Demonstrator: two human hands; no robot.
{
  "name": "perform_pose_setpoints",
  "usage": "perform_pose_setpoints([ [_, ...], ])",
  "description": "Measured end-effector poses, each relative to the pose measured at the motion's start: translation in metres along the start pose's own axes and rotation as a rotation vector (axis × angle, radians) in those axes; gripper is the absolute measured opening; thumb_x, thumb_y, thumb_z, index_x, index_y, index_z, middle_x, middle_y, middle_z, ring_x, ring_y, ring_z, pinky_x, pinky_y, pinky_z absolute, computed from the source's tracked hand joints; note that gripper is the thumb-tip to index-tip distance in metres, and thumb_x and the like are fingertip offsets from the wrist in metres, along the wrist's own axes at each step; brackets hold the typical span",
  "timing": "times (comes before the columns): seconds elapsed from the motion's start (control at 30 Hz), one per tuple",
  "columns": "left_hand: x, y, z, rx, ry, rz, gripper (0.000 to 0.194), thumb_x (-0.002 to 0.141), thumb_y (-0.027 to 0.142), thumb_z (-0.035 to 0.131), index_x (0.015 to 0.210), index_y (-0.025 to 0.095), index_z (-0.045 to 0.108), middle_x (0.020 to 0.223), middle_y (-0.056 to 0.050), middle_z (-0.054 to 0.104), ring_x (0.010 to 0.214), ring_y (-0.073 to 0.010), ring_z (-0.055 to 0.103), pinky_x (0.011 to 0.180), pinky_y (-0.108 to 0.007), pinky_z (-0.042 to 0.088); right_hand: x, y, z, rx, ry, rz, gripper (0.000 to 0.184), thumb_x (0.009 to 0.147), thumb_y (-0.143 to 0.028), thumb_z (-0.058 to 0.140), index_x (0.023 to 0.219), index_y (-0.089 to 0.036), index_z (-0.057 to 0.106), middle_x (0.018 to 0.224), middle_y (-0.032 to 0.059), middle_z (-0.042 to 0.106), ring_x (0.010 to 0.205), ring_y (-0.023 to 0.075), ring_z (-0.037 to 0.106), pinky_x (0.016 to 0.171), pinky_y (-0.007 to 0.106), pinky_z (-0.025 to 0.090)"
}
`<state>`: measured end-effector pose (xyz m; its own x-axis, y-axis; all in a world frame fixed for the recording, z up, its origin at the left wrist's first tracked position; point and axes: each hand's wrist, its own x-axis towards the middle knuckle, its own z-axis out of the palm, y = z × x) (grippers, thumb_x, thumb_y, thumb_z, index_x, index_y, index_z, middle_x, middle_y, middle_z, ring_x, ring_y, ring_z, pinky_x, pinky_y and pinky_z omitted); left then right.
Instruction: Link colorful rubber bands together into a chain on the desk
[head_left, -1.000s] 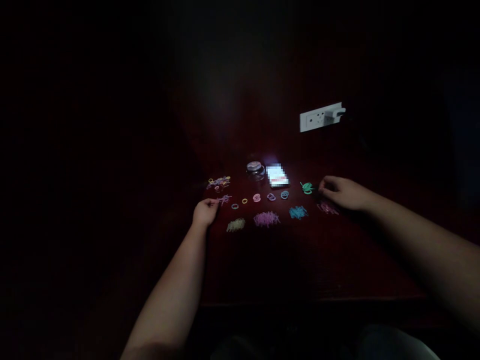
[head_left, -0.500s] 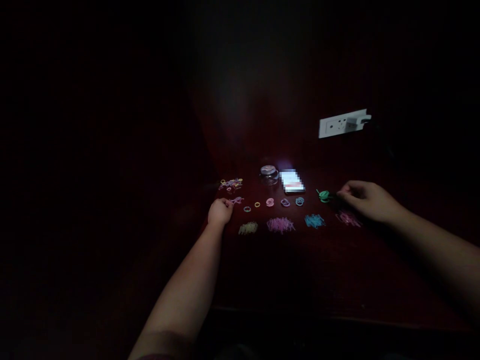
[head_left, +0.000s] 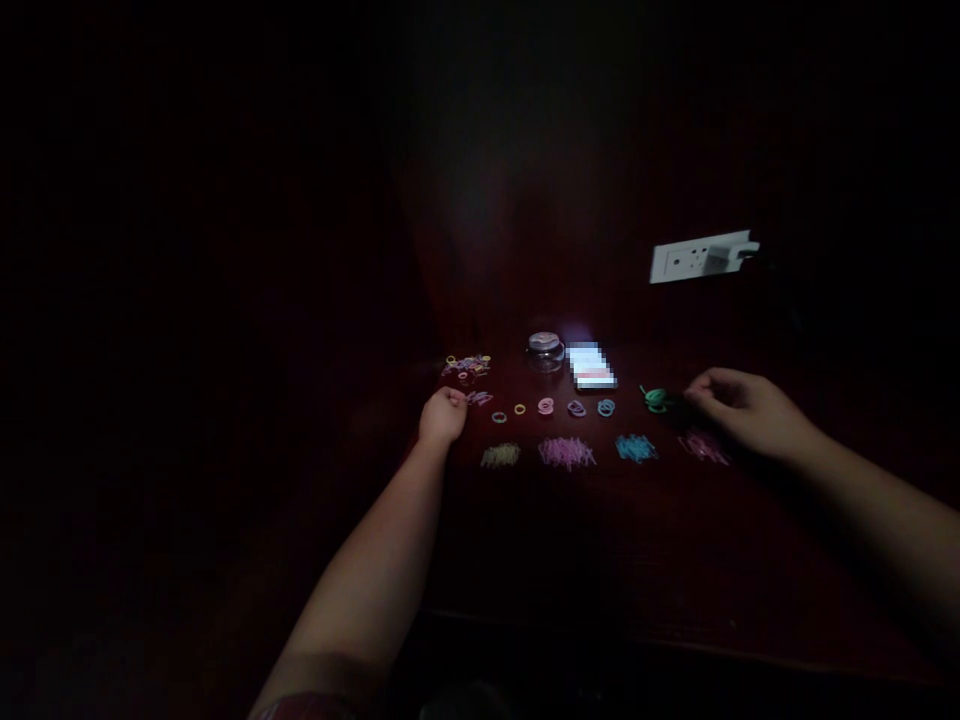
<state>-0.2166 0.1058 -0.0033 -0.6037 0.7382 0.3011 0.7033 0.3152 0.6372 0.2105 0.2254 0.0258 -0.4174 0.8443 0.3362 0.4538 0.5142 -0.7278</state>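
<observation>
My left hand (head_left: pixel 444 415) is closed at the left of the dark red table, its fingertips right beside a few loose light-purple strips (head_left: pixel 480 398). Whatever is between those fingers cannot be made out. On the right, my right hand (head_left: pixel 739 405) has thumb and forefinger pinched together, just right of a cluster of green bands (head_left: pixel 655 400). Shadow hides what the pinch holds. Small ring-shaped bands lie in a row between the hands: a yellow ring (head_left: pixel 520 409), pink rings (head_left: pixel 546 406), purple rings (head_left: pixel 576 409) and blue rings (head_left: pixel 606 408).
Nearer me lie piles of yellowish strips (head_left: pixel 501 455), pink-purple strips (head_left: pixel 567 452), blue strips (head_left: pixel 636 447) and pink strips (head_left: pixel 705 447). Behind are a mixed heap of bands (head_left: pixel 466 366), a lidded clear jar (head_left: pixel 545 352) and a lit phone (head_left: pixel 592 366). A wall socket (head_left: pixel 697 257) holds a plug.
The view has shifted slightly, so things sit a little further right. My left fingers have drawn back slightly from the light-purple strips. My right hand stays beside the green bands.
</observation>
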Motion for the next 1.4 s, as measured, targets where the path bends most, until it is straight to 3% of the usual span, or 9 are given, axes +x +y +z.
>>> perform_pose_setpoints([
  [0.37, -0.001, 0.001, 0.001, -0.087, 0.028, 0.046, 0.008, 0.078, 0.020, 0.059, 0.083, 0.017, 0.065, 0.075, -0.003, 0.068, 0.066, -0.0137, 0.061, 0.067, -0.023, 0.045, -0.001, -0.007, -0.005, 0.004, 0.036, 0.006, 0.033, 0.079, -0.050, 0.058, 0.082, -0.017, 0.058, 0.071, 0.0050, 0.058, 0.061, 0.0168, 0.053, 0.056, 0.029, 0.043],
  [0.6, 0.002, -0.001, 0.008, -0.173, 0.051, 0.096, 0.011, 0.075, 0.017, 0.060, 0.084, 0.016, 0.064, 0.076, -0.002, 0.066, 0.066, -0.0119, 0.059, 0.068, -0.022, 0.047, 0.000, -0.003, -0.008, -0.062, 0.101, -0.025, 0.029, 0.080, -0.047, 0.058, 0.081, -0.018, 0.060, 0.072, 0.0058, 0.061, 0.062, 0.0177, 0.055, 0.057, 0.030, 0.044],
  [0.9, 0.004, -0.002, 0.013, -0.194, 0.036, 0.100, 0.011, 0.072, 0.015, 0.061, 0.082, 0.017, 0.064, 0.075, -0.001, 0.066, 0.065, -0.0117, 0.060, 0.067, -0.022, 0.048, 0.002, 0.010, -0.015, 0.007, 0.168, -0.005, 0.031, 0.077, -0.049, 0.062, 0.081, -0.018, 0.061, 0.075, 0.0070, 0.066, 0.066, 0.0204, 0.062, 0.059, 0.032, 0.049],
  [1.1, 0.002, -0.002, 0.011, -0.105, 0.062, 0.059, 0.008, 0.075, 0.024, 0.064, 0.081, 0.019, 0.063, 0.076, -0.001, 0.067, 0.068, -0.0150, 0.062, 0.070, -0.026, 0.048, 0.002, 0.002, -0.011, -0.092, 0.194, -0.109, 0.028, 0.078, -0.047, 0.060, 0.082, -0.019, 0.062, 0.078, 0.0075, 0.068, 0.066, 0.0212, 0.064, 0.057, 0.032, 0.050],
  [1.27, -0.002, 0.004, 0.010, 0.019, 0.071, 0.105, 0.006, 0.078, 0.023, 0.061, 0.082, 0.021, 0.065, 0.094, -0.007, 0.068, 0.093, -0.0222, 0.062, 0.088, -0.034, 0.046, -0.005, -0.020, -0.003, -0.183, 0.176, -0.224, 0.025, 0.079, -0.044, 0.057, 0.082, -0.020, 0.063, 0.079, 0.0084, 0.067, 0.064, 0.0201, 0.062, 0.053, 0.030, 0.050],
  [1.4, 0.003, 0.015, 0.016, 0.117, 0.061, 0.193, 0.017, 0.082, 0.028, 0.059, 0.096, 0.025, 0.069, 0.120, -0.008, 0.063, 0.117, -0.0274, 0.052, 0.101, -0.041, 0.039, -0.010, -0.029, -0.005, -0.176, 0.181, -0.208, 0.027, 0.077, -0.046, 0.056, 0.079, -0.019, 0.063, 0.076, 0.0089, 0.067, 0.061, 0.0209, 0.063, 0.050, 0.031, 0.051],
])
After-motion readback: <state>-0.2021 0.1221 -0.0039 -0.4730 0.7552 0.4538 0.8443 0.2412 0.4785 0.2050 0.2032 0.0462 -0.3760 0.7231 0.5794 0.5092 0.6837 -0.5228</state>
